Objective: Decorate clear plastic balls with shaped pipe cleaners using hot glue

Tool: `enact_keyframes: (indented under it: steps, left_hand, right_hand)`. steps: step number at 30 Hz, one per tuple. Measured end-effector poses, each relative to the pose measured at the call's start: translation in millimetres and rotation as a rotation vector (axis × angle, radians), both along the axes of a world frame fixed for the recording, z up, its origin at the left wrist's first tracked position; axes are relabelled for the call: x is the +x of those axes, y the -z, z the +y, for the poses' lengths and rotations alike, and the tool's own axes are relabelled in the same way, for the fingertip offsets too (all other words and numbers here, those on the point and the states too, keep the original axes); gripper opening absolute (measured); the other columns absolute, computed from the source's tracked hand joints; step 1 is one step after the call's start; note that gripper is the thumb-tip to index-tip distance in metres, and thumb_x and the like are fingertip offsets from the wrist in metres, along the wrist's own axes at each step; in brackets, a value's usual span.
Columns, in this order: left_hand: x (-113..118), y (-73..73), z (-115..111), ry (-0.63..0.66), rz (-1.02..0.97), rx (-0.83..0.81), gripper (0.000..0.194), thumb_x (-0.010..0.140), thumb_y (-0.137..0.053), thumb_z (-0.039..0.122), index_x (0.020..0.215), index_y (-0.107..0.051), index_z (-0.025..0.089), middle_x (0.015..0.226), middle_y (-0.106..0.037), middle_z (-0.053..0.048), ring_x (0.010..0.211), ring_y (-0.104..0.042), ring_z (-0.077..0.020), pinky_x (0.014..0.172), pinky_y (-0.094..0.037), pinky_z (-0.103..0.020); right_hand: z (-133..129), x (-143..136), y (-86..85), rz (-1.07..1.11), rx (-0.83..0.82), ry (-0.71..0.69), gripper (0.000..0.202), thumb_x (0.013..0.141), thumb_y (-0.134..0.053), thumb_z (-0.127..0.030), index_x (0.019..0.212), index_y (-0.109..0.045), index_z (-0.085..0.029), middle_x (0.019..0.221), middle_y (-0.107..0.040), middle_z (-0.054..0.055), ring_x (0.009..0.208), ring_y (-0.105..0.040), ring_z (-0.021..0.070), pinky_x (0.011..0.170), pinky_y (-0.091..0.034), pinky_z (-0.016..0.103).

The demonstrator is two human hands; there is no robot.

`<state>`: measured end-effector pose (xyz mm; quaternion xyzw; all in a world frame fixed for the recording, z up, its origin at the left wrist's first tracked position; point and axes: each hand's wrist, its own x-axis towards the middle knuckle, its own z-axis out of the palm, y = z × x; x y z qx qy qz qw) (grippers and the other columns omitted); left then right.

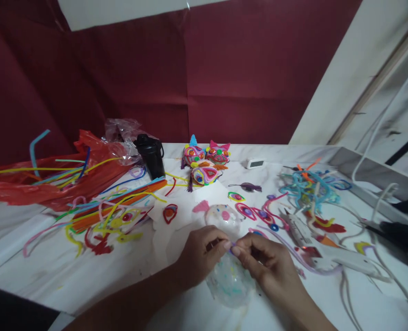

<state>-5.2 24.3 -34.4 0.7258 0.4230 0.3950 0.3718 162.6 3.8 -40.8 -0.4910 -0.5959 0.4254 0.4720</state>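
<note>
My left hand [205, 253] and my right hand [264, 257] meet fingertip to fingertip. Pinched between them is a small purple piece of pipe cleaner [232, 248], mostly covered by the fingers. Directly below lies a clear, rounded plastic form [229, 285] flecked with coloured bits. Beyond the fingers, a second clear rounded form [221, 216] carries a pink nose-like dot and a pink tuft [201, 207]; the hands hide whether the two are joined. Eye shapes of coiled pipe cleaner [245, 211] lie to the right, and a red one [169, 213] rests on white paper to the left.
A white glue gun [345, 259] and cords lie at right, near a tangle of blue pipe cleaners [309, 188]. Three decorated animal-like figures [205, 161] stand at the back beside a white digital display [255, 163]. A black bottle [151, 156], red plastic bag [96, 161] and loose pipe cleaners [121, 202] occupy the left.
</note>
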Motion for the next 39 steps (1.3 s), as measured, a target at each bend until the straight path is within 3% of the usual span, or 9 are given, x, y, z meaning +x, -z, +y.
enact_keyframes:
  steps: [11, 20, 30, 39]
  left_hand:
    - [-5.7, -7.4, 10.1, 0.106, 0.132, 0.219, 0.024, 0.088, -0.049, 0.026, 0.067, -0.060, 0.021, 0.050, -0.053, 0.003, 0.047, -0.052, -0.0110, 0.048, -0.039, -0.022]
    - [-7.4, -6.9, 7.2, 0.084, 0.274, 0.506, 0.025, 0.090, -0.043, 0.024, 0.074, -0.061, 0.022, 0.062, -0.062, -0.003, 0.056, -0.059, -0.0146, 0.053, -0.046, -0.025]
    - [-7.2, -6.2, 10.3, 0.056, 0.180, 0.487, 0.024, 0.088, -0.046, 0.025, 0.067, -0.056, 0.020, 0.057, -0.057, -0.001, 0.052, -0.055, -0.0142, 0.048, -0.042, -0.025]
    - [-7.9, -2.3, 12.4, -0.002, 0.152, 0.505, 0.022, 0.085, -0.048, 0.024, 0.065, -0.056, 0.022, 0.056, -0.056, 0.000, 0.051, -0.053, -0.0148, 0.047, -0.040, -0.027]
  right_hand:
    - [3.3, -2.0, -5.9, -0.025, 0.062, -0.018, 0.019, 0.074, -0.065, -0.035, 0.067, -0.064, -0.017, 0.056, -0.050, -0.003, 0.052, -0.043, 0.0107, 0.048, -0.032, 0.024]
    - [2.6, -5.5, -6.2, -0.020, 0.189, 0.020, 0.018, 0.075, -0.066, -0.033, 0.065, -0.064, -0.018, 0.055, -0.053, -0.002, 0.050, -0.045, 0.0107, 0.047, -0.034, 0.024]
    - [7.3, -9.3, -0.8, 0.107, 0.163, 0.003, 0.018, 0.070, -0.072, -0.034, 0.067, -0.065, -0.018, 0.049, -0.050, -0.005, 0.043, -0.043, 0.0091, 0.042, -0.033, 0.022]
    - [8.7, -8.3, -2.1, 0.014, 0.237, 0.001, 0.015, 0.075, -0.069, -0.035, 0.073, -0.069, -0.019, 0.058, -0.057, -0.002, 0.049, -0.049, 0.0107, 0.047, -0.038, 0.024]
